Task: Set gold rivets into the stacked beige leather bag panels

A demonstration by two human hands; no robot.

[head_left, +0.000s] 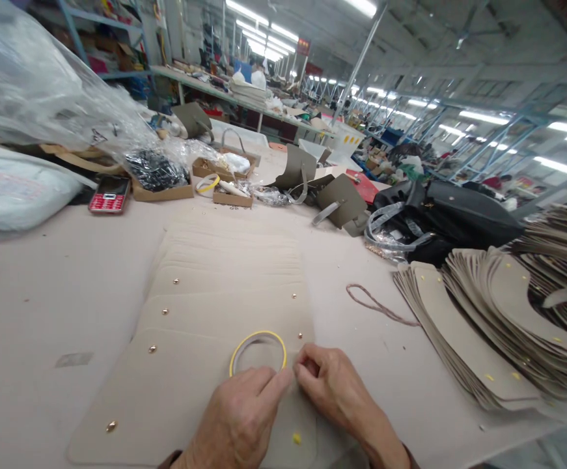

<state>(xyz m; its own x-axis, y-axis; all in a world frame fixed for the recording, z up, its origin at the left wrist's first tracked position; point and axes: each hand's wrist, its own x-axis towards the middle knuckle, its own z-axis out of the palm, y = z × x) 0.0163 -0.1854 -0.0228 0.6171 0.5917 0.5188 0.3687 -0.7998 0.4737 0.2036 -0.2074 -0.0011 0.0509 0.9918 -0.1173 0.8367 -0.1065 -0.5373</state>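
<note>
A thin roll of tape with a yellow edge stands out above my left hand, which is closed on its lower part. My right hand is pinched close to the left fingertips, near the right edge of the top panel; what it grips is hidden. Beneath both hands lies a fanned stack of beige panels, with small gold-coloured metal studs along their left and right sides. A yellow piece sits on the top panel, just right of my left hand.
To the right are piled beige curved strips, a brown cord loop and a black bag. Behind the stack stand small cardboard boxes, another tape roll and dark olive pieces. A red phone lies left.
</note>
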